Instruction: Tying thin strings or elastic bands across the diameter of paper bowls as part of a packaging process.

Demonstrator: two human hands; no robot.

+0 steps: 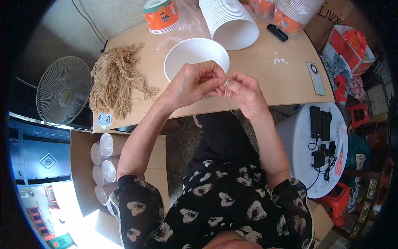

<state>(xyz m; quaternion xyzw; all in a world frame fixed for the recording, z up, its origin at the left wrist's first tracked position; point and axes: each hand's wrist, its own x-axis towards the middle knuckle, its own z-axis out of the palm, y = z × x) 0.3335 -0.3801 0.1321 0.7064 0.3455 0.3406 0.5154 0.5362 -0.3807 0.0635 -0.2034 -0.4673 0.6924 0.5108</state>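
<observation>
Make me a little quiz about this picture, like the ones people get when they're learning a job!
1. What do the left hand and right hand pinch?
2. True or false: the fan stands toward the picture's left side.
3. Which thing lies nearest the right end of the table?
A) tan bundle
B) phone
C) white bowl

Key:
1. A thin string
2. True
3. B
</observation>
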